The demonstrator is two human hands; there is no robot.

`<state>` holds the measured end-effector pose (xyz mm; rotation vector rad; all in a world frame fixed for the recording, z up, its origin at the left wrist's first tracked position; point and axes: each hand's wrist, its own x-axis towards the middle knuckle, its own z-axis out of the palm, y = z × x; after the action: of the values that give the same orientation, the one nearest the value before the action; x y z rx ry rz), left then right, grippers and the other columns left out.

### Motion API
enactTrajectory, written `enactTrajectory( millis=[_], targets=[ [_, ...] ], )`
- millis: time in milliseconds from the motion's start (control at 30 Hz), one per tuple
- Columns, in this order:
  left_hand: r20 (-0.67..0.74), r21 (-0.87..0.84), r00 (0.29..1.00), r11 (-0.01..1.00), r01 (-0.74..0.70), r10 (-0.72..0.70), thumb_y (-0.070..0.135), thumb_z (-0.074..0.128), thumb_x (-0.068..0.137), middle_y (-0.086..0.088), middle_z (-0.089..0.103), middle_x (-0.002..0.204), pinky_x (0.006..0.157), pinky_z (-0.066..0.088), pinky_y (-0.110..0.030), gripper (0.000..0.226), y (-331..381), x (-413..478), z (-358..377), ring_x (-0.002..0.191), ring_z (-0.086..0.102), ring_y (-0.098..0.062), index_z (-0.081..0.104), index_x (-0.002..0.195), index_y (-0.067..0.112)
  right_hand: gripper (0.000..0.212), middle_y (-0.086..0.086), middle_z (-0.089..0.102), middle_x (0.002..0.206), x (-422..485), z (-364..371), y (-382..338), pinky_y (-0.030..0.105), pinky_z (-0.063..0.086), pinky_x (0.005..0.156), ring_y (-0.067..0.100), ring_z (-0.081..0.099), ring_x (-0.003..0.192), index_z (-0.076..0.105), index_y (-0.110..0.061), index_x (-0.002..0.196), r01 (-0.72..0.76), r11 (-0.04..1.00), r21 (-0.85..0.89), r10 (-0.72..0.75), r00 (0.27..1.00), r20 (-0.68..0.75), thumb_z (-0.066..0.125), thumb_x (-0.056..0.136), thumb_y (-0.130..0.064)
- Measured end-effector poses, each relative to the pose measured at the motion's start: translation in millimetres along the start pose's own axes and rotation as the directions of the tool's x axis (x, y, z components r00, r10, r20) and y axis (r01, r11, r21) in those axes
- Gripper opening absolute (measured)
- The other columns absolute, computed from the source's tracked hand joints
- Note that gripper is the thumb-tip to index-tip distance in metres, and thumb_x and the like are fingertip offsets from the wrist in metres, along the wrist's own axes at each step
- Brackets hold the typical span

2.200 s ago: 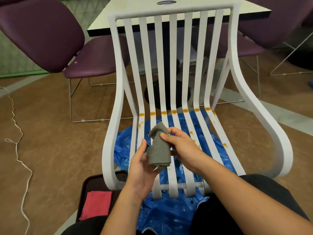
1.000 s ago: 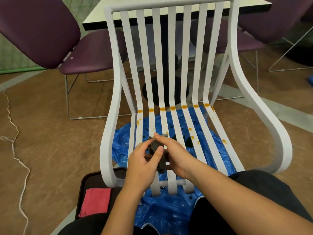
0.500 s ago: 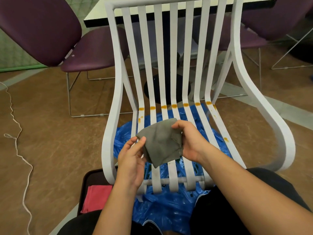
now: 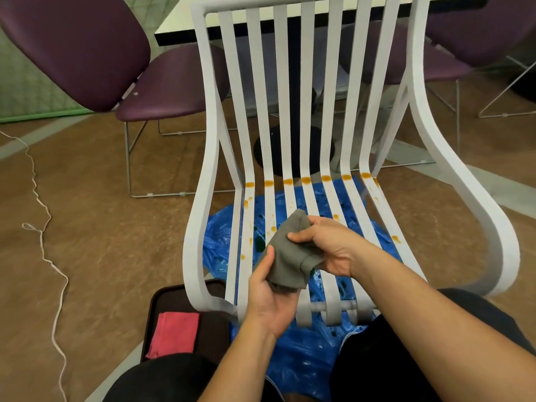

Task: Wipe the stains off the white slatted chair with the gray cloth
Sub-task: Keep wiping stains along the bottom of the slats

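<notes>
A brown floor (image 4: 87, 227) fills the view from above. On it stands the white slatted chair (image 4: 307, 82), facing the viewer, its top rail cut off by the upper edge. Behind it, a purple chair (image 4: 81, 44) crowds the left side, and a desk (image 4: 181, 26), mostly out of frame, shows only through the slats. A crumpled blue plastic sheet (image 4: 301, 358) lies under the seat, reaching past its front edge. To the left the floor is open apart from a thin white cord (image 4: 43, 250). A dark tray (image 4: 150, 314) sits at the chair's front left corner, partly hidden by the frame, holding a folded red cloth (image 4: 174, 333). Over the front middle of the seat, both hands grasp the bunched gray cloth (image 4: 285, 256): the left hand (image 4: 271, 303) cups it from below, fingers hidden, while the right hand (image 4: 330, 248) pinches its top. Whether it touches the slats is unclear. Orange stains (image 4: 306, 179) line the seat's back bend, with smaller spots scattered forward.
</notes>
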<state>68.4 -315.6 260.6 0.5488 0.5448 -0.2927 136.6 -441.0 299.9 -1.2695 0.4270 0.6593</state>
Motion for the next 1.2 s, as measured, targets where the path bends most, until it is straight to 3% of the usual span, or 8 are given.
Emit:
enactTrajectory(
  millis=[233,333,467,567,667,800,1033,1200],
  targets=[
    [-0.238,0.291,0.958,0.953,-0.090,0.163,0.032,0.052,0.103,-0.014,0.074,0.113,0.081,0.058,-0.042,0.033,-0.9,7.6,-1.0,0.103,0.072,-0.029,0.063,0.126,0.010,0.020,0.003,0.067,0.102,-1.9,2.3,4.9,0.032,0.054,0.070,0.018,0.064,0.090,0.064,-0.019,0.110,0.074,0.822,-0.564,-0.178,0.975,-0.131,0.054,0.095,-0.010],
    [-0.273,0.433,0.899,0.878,-0.202,0.342,0.033,0.051,0.104,-0.012,0.074,0.112,0.086,0.057,-0.043,0.024,16.6,1.4,0.1,0.101,0.071,-0.028,0.064,0.115,0.017,0.024,-0.001,0.062,0.100,-2.5,1.5,3.0,0.038,0.056,0.077,0.018,0.063,0.086,0.060,-0.022,0.118,0.082,0.740,-0.668,-0.237,0.961,-0.145,0.058,0.094,-0.019],
    [-0.260,0.714,0.722,0.631,-0.303,0.641,0.034,0.046,0.106,0.001,0.062,0.084,0.062,0.048,-0.031,0.024,44.2,-11.0,10.9,0.074,0.060,-0.013,0.053,0.084,0.029,0.024,-0.009,0.054,0.095,-7.7,4.0,-2.2,0.034,0.052,0.074,0.011,0.058,0.077,0.056,-0.023,0.120,0.119,0.735,-0.668,-0.246,0.964,-0.099,0.059,0.097,-0.029],
    [-0.154,0.904,0.620,0.363,-0.226,0.769,0.033,0.039,0.108,-0.003,0.058,0.071,0.062,0.048,-0.037,0.033,55.0,-1.6,4.9,0.061,0.055,-0.015,0.057,0.083,0.019,0.023,-0.008,0.053,0.098,-10.6,3.5,-3.0,0.034,0.051,0.082,0.014,0.058,0.092,0.059,-0.021,0.117,0.130,0.733,-0.668,-0.240,0.968,-0.076,0.059,0.096,-0.031],
    [-0.151,0.966,0.661,0.252,-0.059,0.735,0.030,0.038,0.105,-0.014,0.068,0.095,0.076,0.060,-0.051,0.033,54.7,37.8,-23.3,0.082,0.067,-0.028,0.054,0.127,0.011,0.020,-0.006,0.050,0.100,-11.3,2.5,-2.5,0.034,0.045,0.083,0.016,0.053,0.096,0.061,-0.018,0.113,0.128,0.746,-0.654,-0.221,0.973,-0.061,0.059,0.096,-0.028],
    [-0.188,0.981,0.779,0.151,0.122,0.597,0.030,0.038,0.103,-0.017,0.063,0.105,0.079,0.055,-0.050,0.025,40.8,73.7,-47.8,0.090,0.064,-0.034,0.053,0.112,0.012,0.018,-0.002,0.060,0.106,-8.9,0.9,0.1,0.034,0.045,0.077,0.016,0.055,0.089,0.063,-0.016,0.107,0.089,0.745,-0.661,-0.171,0.983,-0.061,0.059,0.096,-0.029],
    [-0.177,0.981,0.878,0.147,0.123,0.445,0.078,0.041,0.087,-0.003,0.063,0.112,0.094,0.052,-0.045,0.067,36.3,73.7,-50.9,0.102,0.062,-0.025,0.057,0.122,0.023,0.031,0.009,0.052,0.084,2.5,-4.9,4.7,0.035,0.039,0.060,0.021,0.044,0.067,0.063,-0.005,0.118,-0.010,0.679,-0.734,-0.093,0.991,-0.100,0.045,0.094,-0.016],
    [-0.208,0.971,0.847,0.001,0.238,0.489,0.043,0.035,0.105,-0.014,0.063,0.111,0.080,0.049,-0.040,0.045,42.4,90.0,-66.6,0.095,0.060,-0.027,0.058,0.117,0.006,0.017,0.006,0.042,0.069,7.2,-13.9,6.3,0.028,0.035,0.052,0.017,0.036,0.051,0.047,-0.009,0.078,-0.070,0.579,-0.812,-0.031,0.994,-0.108,0.046,0.095,-0.012]
  ],
)
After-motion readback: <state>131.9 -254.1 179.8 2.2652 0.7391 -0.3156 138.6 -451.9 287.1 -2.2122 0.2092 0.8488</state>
